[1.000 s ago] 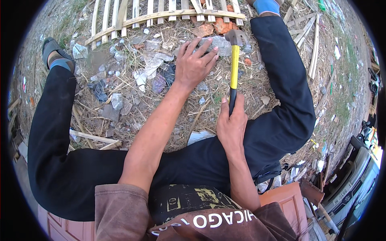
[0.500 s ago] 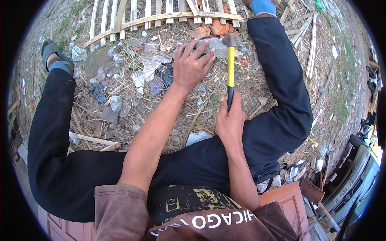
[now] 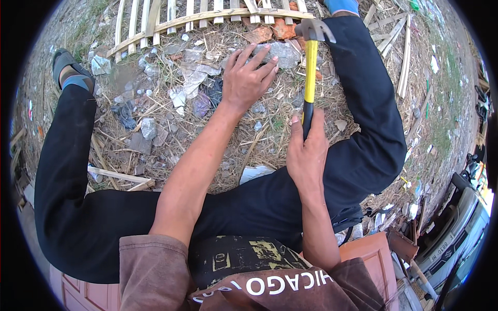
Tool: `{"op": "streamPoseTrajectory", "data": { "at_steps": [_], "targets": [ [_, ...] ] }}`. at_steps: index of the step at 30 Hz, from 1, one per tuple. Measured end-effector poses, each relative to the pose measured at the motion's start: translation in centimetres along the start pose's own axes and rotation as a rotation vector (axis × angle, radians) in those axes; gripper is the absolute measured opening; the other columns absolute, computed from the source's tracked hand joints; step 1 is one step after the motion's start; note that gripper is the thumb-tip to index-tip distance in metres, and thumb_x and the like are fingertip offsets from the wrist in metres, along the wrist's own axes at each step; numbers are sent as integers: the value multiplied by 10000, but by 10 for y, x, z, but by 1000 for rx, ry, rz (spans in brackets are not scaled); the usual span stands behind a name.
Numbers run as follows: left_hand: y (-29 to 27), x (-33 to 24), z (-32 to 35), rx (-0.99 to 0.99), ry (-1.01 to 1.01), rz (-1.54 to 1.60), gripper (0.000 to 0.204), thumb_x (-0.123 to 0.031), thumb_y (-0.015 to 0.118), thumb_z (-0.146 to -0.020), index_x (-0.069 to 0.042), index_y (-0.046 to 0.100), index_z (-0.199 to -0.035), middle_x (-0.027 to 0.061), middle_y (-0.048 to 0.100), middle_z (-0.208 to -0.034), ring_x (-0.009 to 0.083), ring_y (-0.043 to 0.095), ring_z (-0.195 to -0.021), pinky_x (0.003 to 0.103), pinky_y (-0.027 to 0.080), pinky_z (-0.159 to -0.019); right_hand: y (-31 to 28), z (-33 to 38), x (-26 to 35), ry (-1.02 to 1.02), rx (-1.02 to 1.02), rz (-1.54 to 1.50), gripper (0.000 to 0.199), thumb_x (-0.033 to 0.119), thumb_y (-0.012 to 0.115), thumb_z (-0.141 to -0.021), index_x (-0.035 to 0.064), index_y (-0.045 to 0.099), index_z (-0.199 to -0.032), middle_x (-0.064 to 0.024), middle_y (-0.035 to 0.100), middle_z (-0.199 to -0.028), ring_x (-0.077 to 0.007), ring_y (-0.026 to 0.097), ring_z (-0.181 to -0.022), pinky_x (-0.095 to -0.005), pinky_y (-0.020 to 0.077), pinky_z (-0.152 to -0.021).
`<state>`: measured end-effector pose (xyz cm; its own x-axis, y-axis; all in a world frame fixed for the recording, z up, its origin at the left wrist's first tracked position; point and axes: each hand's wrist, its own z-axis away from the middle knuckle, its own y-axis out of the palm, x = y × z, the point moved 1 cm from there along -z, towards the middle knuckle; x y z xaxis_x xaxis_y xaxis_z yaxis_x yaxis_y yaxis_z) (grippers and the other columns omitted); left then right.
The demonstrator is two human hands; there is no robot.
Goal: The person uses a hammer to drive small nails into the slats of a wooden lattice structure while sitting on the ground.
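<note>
The hammer (image 3: 310,67) stands in the upper middle of the frame, its long axis running almost straight up and down the picture. Its yellow shaft rises from a black grip at the bottom to a grey metal claw head at the top, and the head points toward the upper edge, with its claw end reaching right. The head sits just beside the right end of a grey stone (image 3: 277,52), close to the lower rail of a pale wooden slat panel (image 3: 171,18) that lies across the top of the frame.

The right hand (image 3: 307,150), centre right, is clenched round the black grip, thumb laid up along it. The left hand (image 3: 248,78), just left of the shaft, lies palm down with fingers spread and pressed on the stone, not curled around it.

Dry straw, stone chips and scraps of plastic litter the ground around both hands. The person's legs in black trousers (image 3: 363,119) frame this patch on the left and right sides.
</note>
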<state>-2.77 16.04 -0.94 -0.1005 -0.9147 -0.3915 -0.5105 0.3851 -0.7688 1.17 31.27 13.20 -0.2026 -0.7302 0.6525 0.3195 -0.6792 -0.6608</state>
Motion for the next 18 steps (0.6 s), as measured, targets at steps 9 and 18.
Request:
{"op": "streamPoseTrajectory", "data": {
  "at_steps": [9, 18],
  "targets": [
    [1, -1, -1, 8, 2, 2, 211, -266, 755, -850, -197, 783, -1047, 5, 693, -1235, 249, 595, -1215, 424, 438, -995, 5, 6, -10, 23, 34, -21, 214, 112, 554, -993, 23, 482, -1174, -285, 592, -686, -512, 609, -662, -558, 423, -567],
    [3, -3, -2, 12, -4, 30, 208, -274, 754, -851, -197, 783, -1043, 0, 687, -1246, 244, 595, -1215, 425, 426, -1011, 6, 5, -7, 24, 4, -14, 198, 96, 544, -995, 34, 455, -1161, -290, 592, -695, -507, 613, -678, -566, 399, -559]
  ]
}}
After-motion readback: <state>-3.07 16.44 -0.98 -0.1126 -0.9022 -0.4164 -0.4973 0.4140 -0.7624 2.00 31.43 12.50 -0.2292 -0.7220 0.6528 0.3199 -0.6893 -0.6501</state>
